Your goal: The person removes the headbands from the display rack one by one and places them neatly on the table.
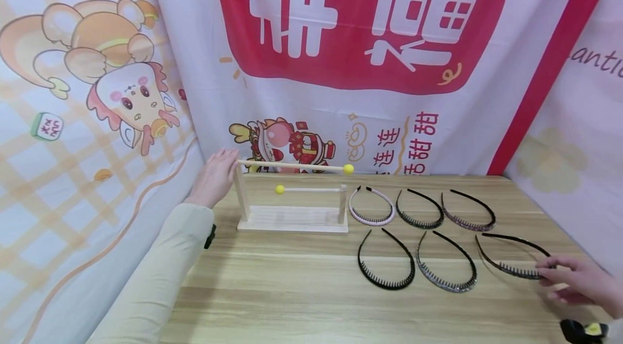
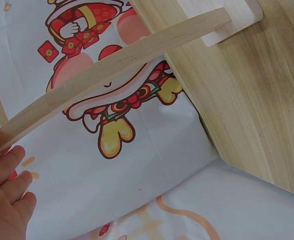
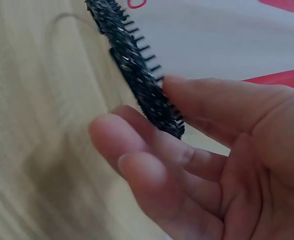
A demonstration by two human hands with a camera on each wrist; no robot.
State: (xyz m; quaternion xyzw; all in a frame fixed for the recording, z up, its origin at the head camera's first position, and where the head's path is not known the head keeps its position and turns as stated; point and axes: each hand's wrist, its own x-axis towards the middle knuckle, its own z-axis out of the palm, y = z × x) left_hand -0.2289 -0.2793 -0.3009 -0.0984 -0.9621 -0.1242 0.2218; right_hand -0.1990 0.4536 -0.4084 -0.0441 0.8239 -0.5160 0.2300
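Note:
On the table stands a light wooden display rack (image 1: 292, 219) with two horizontal rods, each tipped with a yellow ball (image 1: 348, 169). My left hand (image 1: 220, 173) grips the top of its left post (image 1: 242, 192); in the left wrist view the thumb and fingers (image 2: 18, 187) close around the post's upper end. At the right, my right hand (image 1: 576, 282) pinches a black glittery toothed headband (image 1: 516, 269) by its curved band. The right wrist view shows that headband (image 3: 142, 75) between thumb and fingers, its comb teeth toward the thumb side.
Several more headbands lie in two rows right of the rack, among them a pale pink one (image 1: 372, 220), a plain black one (image 1: 386, 283) and a grey glittery one (image 1: 450, 285). Printed cloth (image 1: 194, 25) hangs behind and along both sides of the wooden table (image 1: 292, 290).

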